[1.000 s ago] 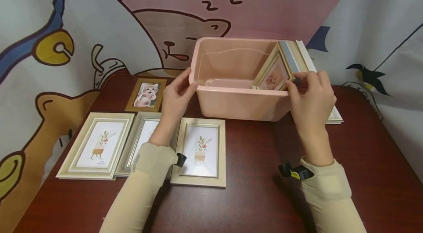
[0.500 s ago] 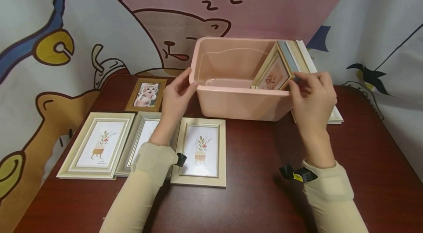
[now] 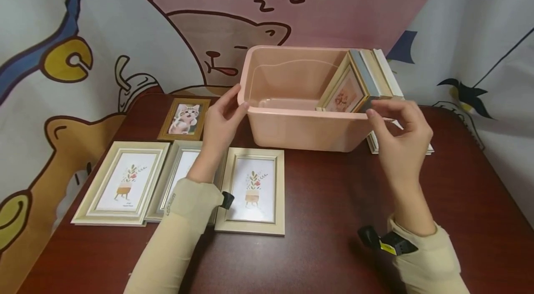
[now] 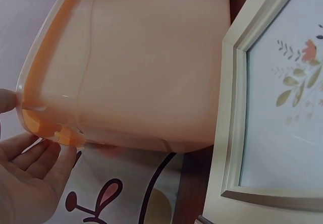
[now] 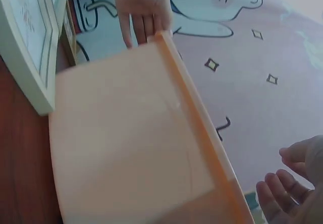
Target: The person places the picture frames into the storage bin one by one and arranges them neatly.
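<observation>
Head: "zz" reads on backdrop point(image 3: 333, 11); lettering on left sleeve point(image 3: 183, 210) and print in leftmost frame point(image 3: 121, 185) too small to read. Pink bin point(image 3: 306, 131) far, middle; stored frames point(image 3: 354, 83) lean in its right end, just left of right hand point(image 3: 402, 138). Left hand point(image 3: 221, 122) pinches bin's left rim. Right hand: narrow thumb-to-index gap, nothing held.

Left wrist: thumb and fingers straddle rim.

Right wrist: fingers loosely curled, apart from bin.
</observation>
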`<state>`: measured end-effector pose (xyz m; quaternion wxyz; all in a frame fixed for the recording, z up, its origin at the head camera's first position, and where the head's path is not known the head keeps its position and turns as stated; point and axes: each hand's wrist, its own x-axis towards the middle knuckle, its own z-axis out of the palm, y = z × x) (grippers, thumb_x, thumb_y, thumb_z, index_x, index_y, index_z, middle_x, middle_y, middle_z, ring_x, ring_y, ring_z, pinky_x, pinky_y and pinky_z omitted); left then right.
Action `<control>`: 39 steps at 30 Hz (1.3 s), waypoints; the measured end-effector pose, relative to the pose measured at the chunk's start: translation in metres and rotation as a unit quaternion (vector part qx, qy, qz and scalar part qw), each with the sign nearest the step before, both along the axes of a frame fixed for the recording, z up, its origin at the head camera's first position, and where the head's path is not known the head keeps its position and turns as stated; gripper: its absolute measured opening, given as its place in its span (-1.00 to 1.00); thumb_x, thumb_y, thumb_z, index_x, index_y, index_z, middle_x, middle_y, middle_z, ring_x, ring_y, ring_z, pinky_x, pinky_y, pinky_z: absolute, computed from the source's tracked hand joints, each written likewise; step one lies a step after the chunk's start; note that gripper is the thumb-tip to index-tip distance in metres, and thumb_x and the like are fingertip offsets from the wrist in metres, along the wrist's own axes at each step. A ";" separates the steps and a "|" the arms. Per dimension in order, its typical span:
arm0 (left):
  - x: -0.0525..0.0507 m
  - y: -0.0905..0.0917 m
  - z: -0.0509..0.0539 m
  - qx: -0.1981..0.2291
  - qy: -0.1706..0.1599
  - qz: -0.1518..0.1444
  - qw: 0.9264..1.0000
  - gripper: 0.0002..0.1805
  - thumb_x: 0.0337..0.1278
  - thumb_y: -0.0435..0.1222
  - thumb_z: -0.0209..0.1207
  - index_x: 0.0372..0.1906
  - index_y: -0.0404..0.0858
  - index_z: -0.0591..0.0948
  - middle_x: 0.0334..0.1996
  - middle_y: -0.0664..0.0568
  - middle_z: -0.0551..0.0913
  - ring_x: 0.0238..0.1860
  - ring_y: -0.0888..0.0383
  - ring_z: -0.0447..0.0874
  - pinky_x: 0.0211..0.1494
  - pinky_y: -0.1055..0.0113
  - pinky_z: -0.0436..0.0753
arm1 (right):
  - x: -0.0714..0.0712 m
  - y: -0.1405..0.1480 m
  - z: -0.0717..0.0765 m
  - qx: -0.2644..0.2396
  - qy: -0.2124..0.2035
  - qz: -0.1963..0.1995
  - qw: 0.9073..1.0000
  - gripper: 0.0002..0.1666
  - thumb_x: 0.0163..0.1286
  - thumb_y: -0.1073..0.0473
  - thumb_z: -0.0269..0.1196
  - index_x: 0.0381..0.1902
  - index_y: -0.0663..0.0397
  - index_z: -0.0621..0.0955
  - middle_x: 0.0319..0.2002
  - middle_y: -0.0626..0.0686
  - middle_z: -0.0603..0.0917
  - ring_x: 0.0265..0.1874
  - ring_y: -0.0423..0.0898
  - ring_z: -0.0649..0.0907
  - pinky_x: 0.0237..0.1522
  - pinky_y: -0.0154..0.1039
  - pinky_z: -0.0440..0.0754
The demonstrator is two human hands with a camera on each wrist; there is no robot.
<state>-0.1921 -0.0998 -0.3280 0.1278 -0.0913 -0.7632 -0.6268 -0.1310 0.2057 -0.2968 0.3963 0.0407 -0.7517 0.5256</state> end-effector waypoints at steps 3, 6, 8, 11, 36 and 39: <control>-0.001 -0.001 0.001 -0.005 0.002 -0.002 1.000 -0.43 0.35 -0.31 0.20 0.42 -0.25 0.42 0.40 -0.10 0.47 0.38 0.04 0.50 0.37 0.21 0.56 | 0.003 -0.005 -0.004 -0.013 -0.018 0.033 0.999 -0.80 0.25 0.40 0.36 -0.17 0.38 0.72 -0.28 -0.26 0.71 -0.31 -0.32 0.66 -0.30 -0.61 0.65; -0.001 -0.001 0.001 -0.014 0.005 -0.005 1.000 -0.41 0.34 -0.32 0.21 0.43 -0.26 0.40 0.42 -0.09 0.44 0.40 0.04 0.47 0.38 0.21 0.55 | 0.005 -0.011 -0.010 -0.021 -0.053 0.056 0.997 -0.81 0.26 0.39 0.36 -0.16 0.36 0.71 -0.31 -0.27 0.72 -0.34 -0.33 0.66 -0.33 -0.60 0.64; -0.002 -0.002 0.002 -0.019 0.004 -0.007 1.000 -0.40 0.34 -0.33 0.21 0.44 -0.26 0.39 0.43 -0.09 0.43 0.40 0.04 0.46 0.39 0.21 0.55 | 0.006 -0.015 -0.015 -0.020 -0.077 0.072 0.994 -0.82 0.28 0.37 0.35 -0.16 0.35 0.70 -0.30 -0.28 0.72 -0.34 -0.35 0.67 -0.32 -0.59 0.64; -0.003 -0.003 0.002 -0.022 0.003 -0.012 1.000 -0.40 0.33 -0.32 0.22 0.44 -0.26 0.39 0.42 -0.11 0.45 0.39 0.03 0.48 0.38 0.21 0.56 | 0.005 -0.020 -0.024 -0.029 -0.103 0.095 0.990 -0.84 0.29 0.37 0.35 -0.17 0.33 0.70 -0.28 -0.26 0.74 -0.33 -0.37 0.69 -0.28 -0.57 0.66; -0.006 -0.009 0.009 -0.028 -0.026 -0.055 0.998 -0.38 0.37 -0.32 0.17 0.48 -0.26 0.32 0.49 -0.08 0.33 0.47 0.01 0.37 0.50 0.17 0.42 | -0.020 -0.050 -0.100 0.029 -0.394 0.337 0.855 -0.40 0.38 0.26 0.26 0.32 0.39 0.43 0.31 0.37 0.49 0.10 0.07 0.68 -0.03 -0.45 0.64; -0.006 -0.009 0.009 -0.027 -0.027 -0.056 0.998 -0.38 0.37 -0.32 0.17 0.48 -0.26 0.32 0.49 -0.08 0.33 0.47 0.01 0.37 0.50 0.18 0.42 | -0.021 -0.058 -0.107 0.035 -0.415 0.349 0.840 -0.29 0.34 0.26 0.30 0.38 0.38 0.35 0.30 0.38 0.48 0.13 0.21 0.64 -0.06 -0.43 0.64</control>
